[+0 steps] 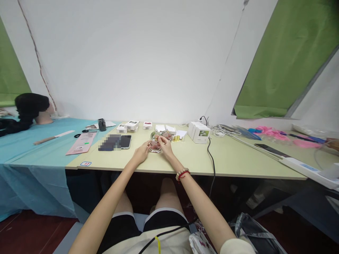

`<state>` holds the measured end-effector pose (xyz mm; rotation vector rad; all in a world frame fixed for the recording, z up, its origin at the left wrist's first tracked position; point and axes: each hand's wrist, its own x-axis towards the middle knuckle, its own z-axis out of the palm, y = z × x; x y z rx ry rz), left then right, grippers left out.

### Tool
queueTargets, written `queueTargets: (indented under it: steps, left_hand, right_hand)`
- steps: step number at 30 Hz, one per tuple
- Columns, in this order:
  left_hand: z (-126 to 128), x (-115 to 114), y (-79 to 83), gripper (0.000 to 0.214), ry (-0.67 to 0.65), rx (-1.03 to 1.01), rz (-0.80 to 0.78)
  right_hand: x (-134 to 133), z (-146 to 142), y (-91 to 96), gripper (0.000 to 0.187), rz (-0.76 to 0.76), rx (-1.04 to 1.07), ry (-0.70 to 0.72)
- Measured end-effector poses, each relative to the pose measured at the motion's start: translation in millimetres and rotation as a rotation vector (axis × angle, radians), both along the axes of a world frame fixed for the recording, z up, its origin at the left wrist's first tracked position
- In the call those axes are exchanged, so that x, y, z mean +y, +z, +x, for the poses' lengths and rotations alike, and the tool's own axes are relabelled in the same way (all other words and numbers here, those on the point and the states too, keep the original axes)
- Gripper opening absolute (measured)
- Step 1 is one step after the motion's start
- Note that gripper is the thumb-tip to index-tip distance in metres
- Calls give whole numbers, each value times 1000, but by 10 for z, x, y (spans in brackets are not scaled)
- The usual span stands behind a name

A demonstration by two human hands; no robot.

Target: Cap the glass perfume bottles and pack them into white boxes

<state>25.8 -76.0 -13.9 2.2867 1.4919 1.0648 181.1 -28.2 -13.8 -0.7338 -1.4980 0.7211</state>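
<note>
A small clear container (155, 150) with reddish-brown contents sits on the yellow table between my hands. My left hand (141, 153) grips its left side. Over its right edge, the fingers of my right hand (165, 146) are pinched together; whatever may be between the fingertips is too small to make out. Just behind are a second clear container (167, 135) with similar contents and a greenish round one (153, 135), partly hidden by my fingers. Several small yellow vials (176, 138) stand to the right of my right hand.
White boxes (200, 133) stand at right, beside a black cable (211, 153) running over the table edge. Smaller boxes (131, 124) lie at back left, near a tablet (126, 141). A knife (54, 137) and pink packet (81, 143) lie left. A power strip (308, 171) lies far right.
</note>
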Motion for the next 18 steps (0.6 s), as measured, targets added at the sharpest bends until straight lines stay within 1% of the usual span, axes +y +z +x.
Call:
queueTargets:
  steps: [10, 18]
  left_hand:
    - [-11, 36, -29, 41, -14, -2, 12]
    - [-5, 34, -26, 41, -4, 1, 8]
  right_hand:
    - [-33, -2, 21, 41, 1, 1, -3]
    - [-43, 6, 32, 38, 48, -32, -19]
